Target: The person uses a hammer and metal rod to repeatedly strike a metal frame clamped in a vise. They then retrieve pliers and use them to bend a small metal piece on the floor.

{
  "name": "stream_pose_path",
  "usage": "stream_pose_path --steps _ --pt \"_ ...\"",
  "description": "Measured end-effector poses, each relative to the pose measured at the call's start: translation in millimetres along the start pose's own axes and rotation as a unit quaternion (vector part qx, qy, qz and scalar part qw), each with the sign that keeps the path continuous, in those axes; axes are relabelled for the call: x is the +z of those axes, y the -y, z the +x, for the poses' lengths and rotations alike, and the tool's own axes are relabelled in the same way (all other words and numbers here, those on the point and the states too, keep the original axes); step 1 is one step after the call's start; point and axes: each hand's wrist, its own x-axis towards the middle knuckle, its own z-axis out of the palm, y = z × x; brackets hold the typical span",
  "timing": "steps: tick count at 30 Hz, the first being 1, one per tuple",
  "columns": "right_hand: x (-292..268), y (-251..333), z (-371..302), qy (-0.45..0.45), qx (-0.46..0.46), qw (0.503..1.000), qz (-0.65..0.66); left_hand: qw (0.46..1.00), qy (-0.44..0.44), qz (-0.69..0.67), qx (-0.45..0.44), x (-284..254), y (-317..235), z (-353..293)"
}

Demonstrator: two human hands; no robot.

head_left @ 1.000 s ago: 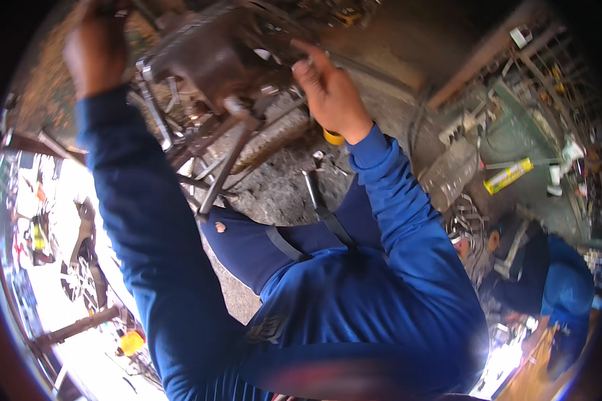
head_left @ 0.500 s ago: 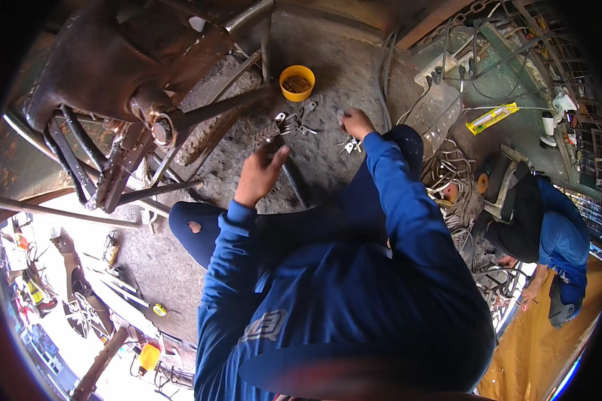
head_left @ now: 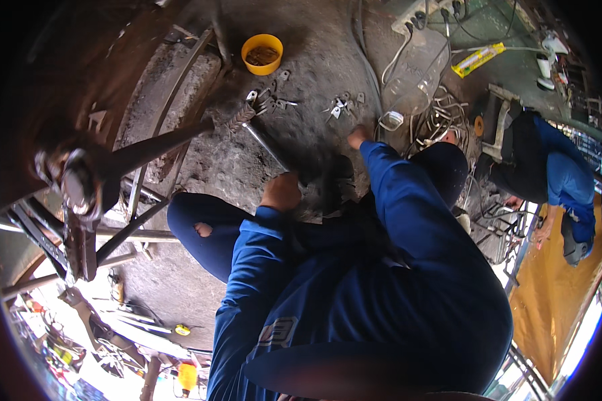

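My left hand point(head_left: 281, 192) is curled into a fist in front of my lap, by the lower end of a metal rod-like tool point(head_left: 266, 144) with a coiled part at its far end. Whatever the fist may hold is hidden. Beyond my right knee, my right hand point(head_left: 359, 136) hangs low over the ground, its fingers mostly out of sight. Just past it lies a small group of metal tabs point(head_left: 341, 107). More metal tabs point(head_left: 264, 100) are scattered near the coil. A yellow bowl point(head_left: 262, 40) with small brownish pieces in it stands farther off.
A large rusty metal frame point(head_left: 80, 180) looms at the left. Bent metal rods point(head_left: 441, 117) are heaped at the right, near cables and a yellow packet point(head_left: 478, 60). Another person point(head_left: 548, 160) in blue crouches at the far right. A tape measure point(head_left: 182, 329) lies at lower left.
The view has turned and shifted. My left hand has drawn back toward my lap and curled up. My right hand has come nearer my body, away from the metal tabs.
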Motion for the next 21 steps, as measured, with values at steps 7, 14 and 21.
stream_pose_path --steps 7,14,21 --pt "42.1 1.6 -48.6 0.030 -0.111 0.983 0.142 0.994 0.100 -0.014 0.046 16.4 -32.4 -2.2" --pt "5.0 12.2 -78.4 0.174 -0.089 0.975 -0.108 0.974 0.221 0.027 0.053 11.0 -34.1 -16.4" --pt "16.3 19.4 -102.9 0.145 -0.162 0.969 -0.118 0.971 0.211 0.032 0.106 7.4 -25.7 -6.7"
